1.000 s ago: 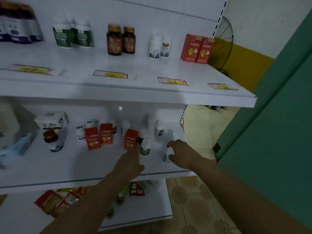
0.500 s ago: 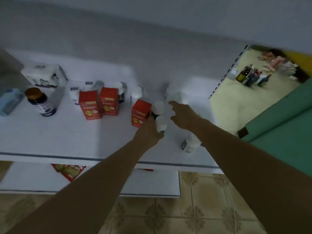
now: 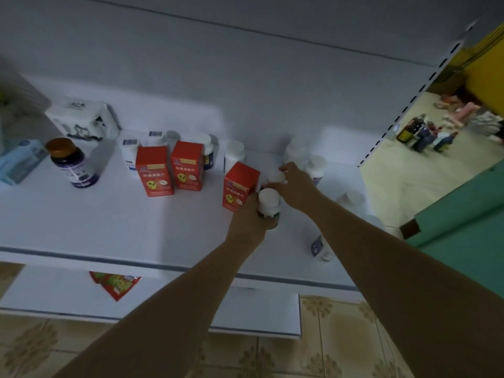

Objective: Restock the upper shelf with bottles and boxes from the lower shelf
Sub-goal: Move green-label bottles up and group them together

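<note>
On the lower shelf (image 3: 81, 227) my left hand (image 3: 249, 222) is wrapped around a small white-capped bottle (image 3: 268, 201), right beside a red box (image 3: 238, 185). Just behind it, my right hand (image 3: 296, 186) closes its fingers on a second white-capped bottle (image 3: 275, 177). Two more red boxes (image 3: 170, 170) stand to the left, with several white bottles behind them. The upper shelf is out of view.
A dark bottle with a brown cap (image 3: 71, 162), a white carton (image 3: 81, 121) and a blue pack (image 3: 19, 162) stand at the left. More white bottles (image 3: 316, 165) crowd the right end. A red packet (image 3: 117, 282) lies on the shelf below. A teal door (image 3: 463, 214) stands right.
My view dropped from the upper shelf to the lower one. Both hands reached in past the red box and each closed on a white-capped bottle.
</note>
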The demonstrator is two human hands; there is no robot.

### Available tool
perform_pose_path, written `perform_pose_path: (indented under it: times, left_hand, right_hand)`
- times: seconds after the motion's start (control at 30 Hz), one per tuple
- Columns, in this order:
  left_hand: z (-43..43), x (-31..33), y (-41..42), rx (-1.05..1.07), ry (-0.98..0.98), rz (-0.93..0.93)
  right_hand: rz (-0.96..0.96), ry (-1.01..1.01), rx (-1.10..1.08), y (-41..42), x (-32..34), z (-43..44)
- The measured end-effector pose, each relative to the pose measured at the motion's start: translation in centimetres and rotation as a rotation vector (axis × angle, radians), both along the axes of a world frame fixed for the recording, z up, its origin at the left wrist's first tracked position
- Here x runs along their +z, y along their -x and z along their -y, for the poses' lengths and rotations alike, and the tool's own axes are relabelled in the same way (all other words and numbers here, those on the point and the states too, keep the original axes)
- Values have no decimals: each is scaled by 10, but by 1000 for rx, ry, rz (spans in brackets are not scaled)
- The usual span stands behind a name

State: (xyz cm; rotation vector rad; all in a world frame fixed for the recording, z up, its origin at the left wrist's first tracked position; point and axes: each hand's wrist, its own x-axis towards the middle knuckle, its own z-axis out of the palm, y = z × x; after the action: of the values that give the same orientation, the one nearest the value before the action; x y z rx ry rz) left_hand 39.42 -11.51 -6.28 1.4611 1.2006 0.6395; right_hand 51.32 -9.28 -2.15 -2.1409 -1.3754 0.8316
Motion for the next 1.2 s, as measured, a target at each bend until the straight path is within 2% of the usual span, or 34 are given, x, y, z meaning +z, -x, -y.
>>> perform_pose_path:
  times: [0.13, 0.23, 0.37, 0.53, 0.63, 0.83, 1.03, 1.2]
  left_hand:
    - [15, 25, 20, 11, 128, 183]
    - [27, 60, 46, 14, 275, 404]
    - [47, 114, 79, -9, 429, 587]
    - [87, 182, 116, -191, 575, 760]
    - [107, 218, 134, -259, 601, 801]
    - [127, 270, 168, -261, 441, 758]
    - [133, 309, 189, -232, 217, 695]
    - [137, 346, 185, -219, 103, 693]
  right_hand:
    - [-106, -116, -134, -8, 22, 35]
    - [-450, -174, -200, -8, 56, 68]
    - [-930, -188, -155, 14, 108, 109]
    - [-1168, -154, -76, 58, 166, 150]
    - [-1164, -166, 32, 80, 193, 166]
    - [-1025, -301, 117, 109, 244, 185]
    - [-931, -359, 47, 124, 278, 190]
    - [-837, -468, 18, 127, 310, 192]
